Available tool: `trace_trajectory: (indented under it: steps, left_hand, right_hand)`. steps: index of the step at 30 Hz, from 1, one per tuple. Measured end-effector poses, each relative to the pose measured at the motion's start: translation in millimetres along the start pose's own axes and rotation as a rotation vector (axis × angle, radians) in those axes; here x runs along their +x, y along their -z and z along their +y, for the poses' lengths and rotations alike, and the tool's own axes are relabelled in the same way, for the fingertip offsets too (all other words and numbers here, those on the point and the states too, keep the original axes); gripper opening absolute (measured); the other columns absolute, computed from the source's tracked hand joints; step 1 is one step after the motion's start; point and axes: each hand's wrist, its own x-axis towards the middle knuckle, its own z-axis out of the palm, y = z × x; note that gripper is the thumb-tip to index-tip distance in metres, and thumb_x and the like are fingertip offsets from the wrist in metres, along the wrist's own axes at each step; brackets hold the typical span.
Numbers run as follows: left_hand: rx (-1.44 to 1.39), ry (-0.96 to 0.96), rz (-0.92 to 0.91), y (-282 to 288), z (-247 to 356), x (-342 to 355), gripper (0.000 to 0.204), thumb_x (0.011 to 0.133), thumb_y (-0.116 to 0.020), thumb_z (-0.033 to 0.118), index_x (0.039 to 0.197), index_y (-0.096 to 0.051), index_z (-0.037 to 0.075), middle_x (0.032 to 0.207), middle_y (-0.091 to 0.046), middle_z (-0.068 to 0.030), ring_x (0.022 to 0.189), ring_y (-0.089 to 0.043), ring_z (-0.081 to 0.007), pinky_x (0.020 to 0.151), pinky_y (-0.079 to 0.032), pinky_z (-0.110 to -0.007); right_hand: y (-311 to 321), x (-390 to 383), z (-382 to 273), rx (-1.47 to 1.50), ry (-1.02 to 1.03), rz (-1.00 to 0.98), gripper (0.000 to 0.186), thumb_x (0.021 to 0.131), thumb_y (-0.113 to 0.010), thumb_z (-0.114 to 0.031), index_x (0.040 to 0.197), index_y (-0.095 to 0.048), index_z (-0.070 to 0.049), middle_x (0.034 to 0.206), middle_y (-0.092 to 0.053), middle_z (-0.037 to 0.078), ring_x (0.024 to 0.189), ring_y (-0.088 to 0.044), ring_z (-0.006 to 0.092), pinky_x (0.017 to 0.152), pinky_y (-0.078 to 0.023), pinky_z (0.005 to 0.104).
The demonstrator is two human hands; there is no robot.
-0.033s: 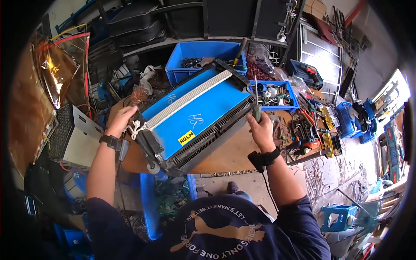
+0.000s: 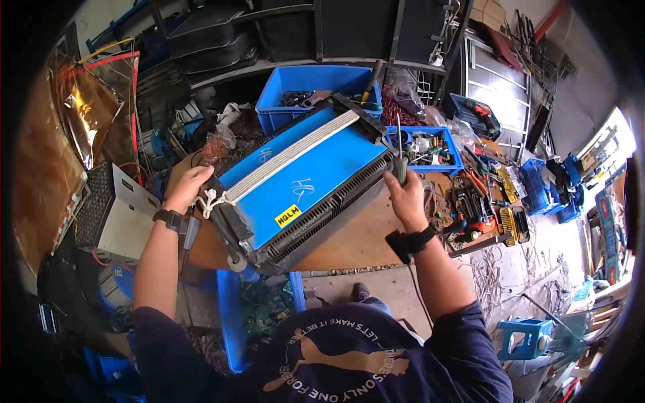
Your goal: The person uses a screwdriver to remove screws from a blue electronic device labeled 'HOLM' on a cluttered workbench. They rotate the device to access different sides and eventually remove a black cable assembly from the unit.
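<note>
A large blue electrical unit (image 2: 322, 171) with black finned sides and black end pieces lies tilted over the brown worktop. A white cord wrap (image 2: 289, 158) runs lengthwise across it, knotted at its left end, and a yellow label sits near its front edge. My left hand (image 2: 188, 191) grips the unit's left end, its fingers partly hidden behind the corner. My right hand (image 2: 408, 201) is closed around the dark green handle of a screwdriver (image 2: 400, 172), beside the unit's right end. The screwdriver's metal shaft points up and away from me.
Behind the unit stands a blue crate (image 2: 269, 114) of parts; a shallower blue bin (image 2: 459, 151) is to its right. Pliers and other hand tools (image 2: 470, 205) cover the worktop's right side. Below the front edge is a blue bin (image 2: 230, 322) of green circuit boards.
My right hand and the screwdriver have shifted very slightly, the shaft tip a little to the right and downward. The unit and my left hand stay almost still.
</note>
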Motion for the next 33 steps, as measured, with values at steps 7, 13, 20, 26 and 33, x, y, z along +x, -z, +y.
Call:
trace_trajectory:
  steps: [7,13,20,26,33]
  left_hand:
    - [0.216,-0.056,0.423,-13,42,-45,0.034,0.091,-0.063,0.029,0.102,-0.066,-0.003,0.099,-0.068,-0.0103,0.096,-0.061,-0.0164,0.084,-0.045,-0.029]
    - [-0.463,-0.074,0.596,-80,55,-142,0.026,0.087,-0.064,0.019,0.108,-0.061,0.004,0.095,-0.060,-0.0007,0.084,-0.057,-0.0101,0.075,-0.045,-0.024]
    - [-0.556,0.039,0.750,-128,48,-168,0.032,0.088,-0.065,0.018,0.115,-0.057,0.001,0.098,-0.061,-0.0046,0.087,-0.059,-0.0146,0.076,-0.048,-0.028]
    - [-0.057,0.096,0.717,-157,60,-159,0.043,0.084,-0.071,0.021,0.115,-0.057,-0.004,0.087,-0.062,-0.0036,0.084,-0.059,-0.0129,0.071,-0.048,-0.029]
    - [0.727,-0.058,0.877,-187,57,-149,0.067,0.072,-0.079,0.023,0.126,-0.048,-0.002,0.105,-0.052,-0.0197,0.099,-0.052,-0.0388,0.086,-0.044,-0.045]
  right_hand:
    - [24,99,-15,-0.325,0.070,-0.022,0.040,0.085,-0.065,-0.034,0.089,-0.061,0.006,0.083,-0.065,0.027,0.080,-0.064,0.0421,0.070,-0.048,0.0456]
    - [25,125,15,-0.100,-0.062,-0.204,0.038,0.087,-0.064,-0.031,0.095,-0.063,0.006,0.077,-0.067,0.015,0.072,-0.064,0.0233,0.069,-0.049,0.0368]
    - [12,144,27,0.086,-0.110,-0.446,0.030,0.088,-0.065,-0.029,0.088,-0.061,0.001,0.071,-0.060,0.004,0.063,-0.054,0.0127,0.056,-0.043,0.0301]
    - [-8,131,26,0.074,0.031,-0.467,0.034,0.089,-0.065,-0.028,0.096,-0.061,0.005,0.072,-0.058,0.003,0.063,-0.053,0.0119,0.056,-0.042,0.0300]
    - [-8,129,35,0.189,-0.051,-0.489,0.033,0.088,-0.066,-0.027,0.096,-0.061,0.004,0.071,-0.061,0.007,0.064,-0.058,0.0173,0.059,-0.045,0.0341]
